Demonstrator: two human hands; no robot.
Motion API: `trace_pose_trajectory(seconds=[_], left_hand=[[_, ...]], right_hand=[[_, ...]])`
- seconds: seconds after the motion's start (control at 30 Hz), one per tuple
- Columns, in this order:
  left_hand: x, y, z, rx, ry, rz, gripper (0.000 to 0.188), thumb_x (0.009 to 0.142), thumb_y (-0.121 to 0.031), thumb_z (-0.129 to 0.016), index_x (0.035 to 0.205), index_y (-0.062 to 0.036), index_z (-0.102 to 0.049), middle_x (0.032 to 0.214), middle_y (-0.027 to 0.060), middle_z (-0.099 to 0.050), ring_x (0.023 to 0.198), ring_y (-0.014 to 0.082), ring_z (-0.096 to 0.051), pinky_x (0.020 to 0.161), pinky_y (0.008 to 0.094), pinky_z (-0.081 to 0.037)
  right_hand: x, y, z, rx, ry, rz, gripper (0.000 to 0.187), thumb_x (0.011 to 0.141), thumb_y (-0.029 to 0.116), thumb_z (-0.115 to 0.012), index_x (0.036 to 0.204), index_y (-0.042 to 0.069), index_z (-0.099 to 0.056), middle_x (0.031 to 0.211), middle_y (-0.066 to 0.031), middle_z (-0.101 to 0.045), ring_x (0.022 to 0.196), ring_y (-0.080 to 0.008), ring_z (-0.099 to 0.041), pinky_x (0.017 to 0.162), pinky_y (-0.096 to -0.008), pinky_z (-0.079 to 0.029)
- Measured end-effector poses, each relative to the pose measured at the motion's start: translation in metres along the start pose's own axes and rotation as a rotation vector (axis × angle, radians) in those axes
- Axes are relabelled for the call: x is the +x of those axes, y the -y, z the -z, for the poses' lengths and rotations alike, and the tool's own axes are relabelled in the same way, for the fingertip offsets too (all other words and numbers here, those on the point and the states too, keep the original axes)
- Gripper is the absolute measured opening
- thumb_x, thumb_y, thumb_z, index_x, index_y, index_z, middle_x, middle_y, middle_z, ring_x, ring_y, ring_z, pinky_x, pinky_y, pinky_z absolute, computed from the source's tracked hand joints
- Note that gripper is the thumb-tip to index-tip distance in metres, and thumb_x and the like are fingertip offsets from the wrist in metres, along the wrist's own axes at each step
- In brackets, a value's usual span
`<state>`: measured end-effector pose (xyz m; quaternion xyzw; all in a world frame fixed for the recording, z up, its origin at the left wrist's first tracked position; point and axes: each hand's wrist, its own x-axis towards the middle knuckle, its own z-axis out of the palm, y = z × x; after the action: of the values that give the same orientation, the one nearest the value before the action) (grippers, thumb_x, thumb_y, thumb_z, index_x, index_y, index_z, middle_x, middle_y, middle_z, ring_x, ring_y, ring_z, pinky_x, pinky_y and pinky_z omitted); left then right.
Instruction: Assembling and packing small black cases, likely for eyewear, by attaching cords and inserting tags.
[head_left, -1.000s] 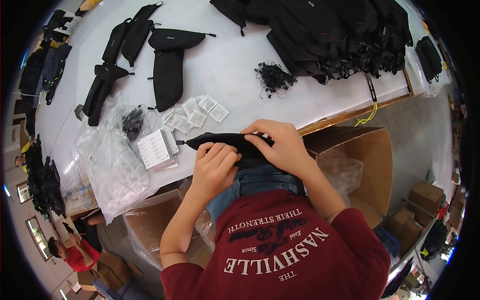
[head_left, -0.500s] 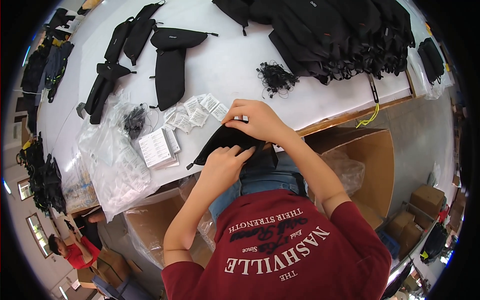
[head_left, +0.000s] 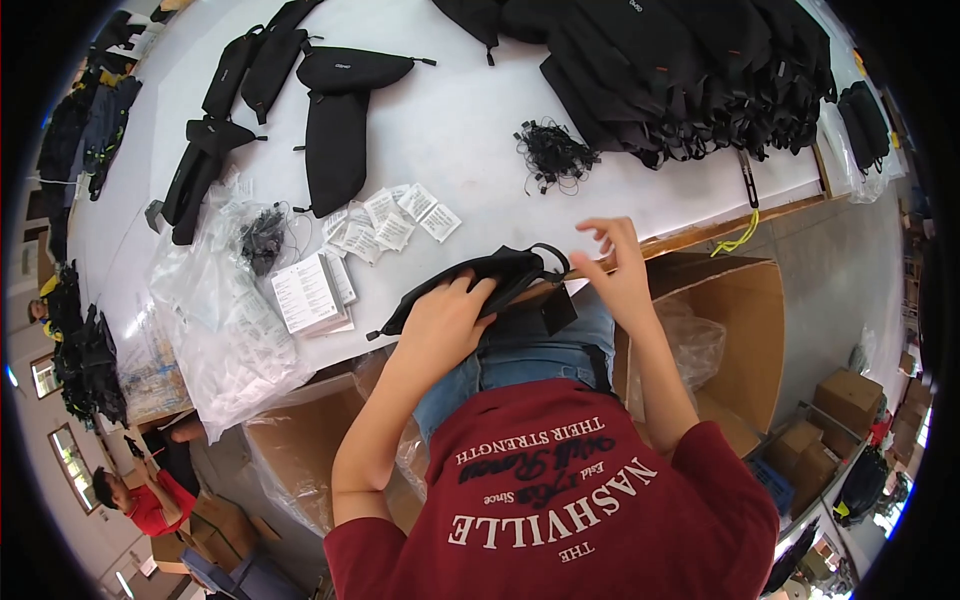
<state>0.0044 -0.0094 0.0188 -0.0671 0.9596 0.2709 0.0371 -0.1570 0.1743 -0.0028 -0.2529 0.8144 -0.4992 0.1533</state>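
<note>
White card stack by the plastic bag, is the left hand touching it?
No, the left hand is on the black fabric pouch, right of the white card stack.

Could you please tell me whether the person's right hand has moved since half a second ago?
Yes, the right hand has moved to the right, farther from the white packets lying on the table.

Head-worn fisheye view, downward over hands [head_left: 443, 316] and table [head_left: 450, 115]

blk fabric pouch [head_left: 512, 268] — aslant at tbl [head_left: 450, 110] edge
</note>
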Motion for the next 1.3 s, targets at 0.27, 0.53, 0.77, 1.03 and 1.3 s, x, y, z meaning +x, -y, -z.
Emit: trace_pose_trajectory(seconds=[0.27,0.53,0.77,1.03,1.3], left_hand=[[0.019,0.001,0.006,-0.037,0.188,0.084,0.039,0.084,-0.025,-0.063,0.119,-0.0084,-0.056,0.086,0.0165,-0.062,0.081,0.035,-0.061,0.074,0.0429,-0.049],[0.014,0.014,-0.001,-0.049,0.109,0.086,0.03,0.086,-0.025,-0.061,0.111,-0.0084,-0.061,0.08,0.0176,-0.062,0.077,0.0357,-0.061,0.07,0.0436,-0.048],[0.017,0.018,-0.001,-0.045,0.041,0.096,0.025,0.086,-0.023,-0.061,0.107,-0.0084,-0.063,0.076,0.0168,-0.063,0.074,0.036,-0.061,0.067,0.0442,-0.047],[0.017,0.021,-0.008,-0.039,0.005,0.098,0.024,0.087,-0.02,-0.06,0.107,-0.0068,-0.061,0.082,0.017,-0.062,0.078,0.0354,-0.061,0.069,0.0437,-0.047],[0.015,0.018,-0.009,-0.047,0.006,0.097,0.027,0.085,-0.017,-0.061,0.11,-0.0068,-0.061,0.087,0.0178,-0.063,0.082,0.0357,-0.061,0.071,0.0439,-0.047]], right_hand=[[-0.056,-0.014,-0.007,-0.453,0.068,0.034,0.04,0.068,0.022,-0.078,0.098,0.009,-0.055,0.101,-0.0085,-0.047,0.097,-0.0289,-0.046,0.085,-0.0369,-0.037],[-0.062,-0.012,-0.025,0.054,0.422,0.114,0.017,0.072,0.017,-0.076,0.085,0.009,-0.067,0.086,-0.0052,-0.062,0.089,-0.0234,-0.055,0.08,-0.0337,-0.044],[-0.058,-0.036,-0.024,0.108,0.619,-0.054,0.023,0.077,0.014,-0.074,0.1,0.011,-0.073,0.088,-0.0052,-0.064,0.088,-0.0214,-0.058,0.083,-0.0319,-0.045],[-0.012,-0.041,0.065,0.484,-0.334,-0.066,0.012,0.09,0.011,-0.063,0.088,0.001,-0.068,0.08,0.0006,-0.064,0.073,-0.0051,-0.052,0.07,-0.0201,-0.042],[0.007,-0.03,0.019,0.18,0.113,-0.341,0.043,0.09,0.039,-0.061,0.074,0.0,-0.063,0.062,-0.0012,-0.057,0.055,-0.0067,-0.052,0.053,-0.0206,-0.04]])
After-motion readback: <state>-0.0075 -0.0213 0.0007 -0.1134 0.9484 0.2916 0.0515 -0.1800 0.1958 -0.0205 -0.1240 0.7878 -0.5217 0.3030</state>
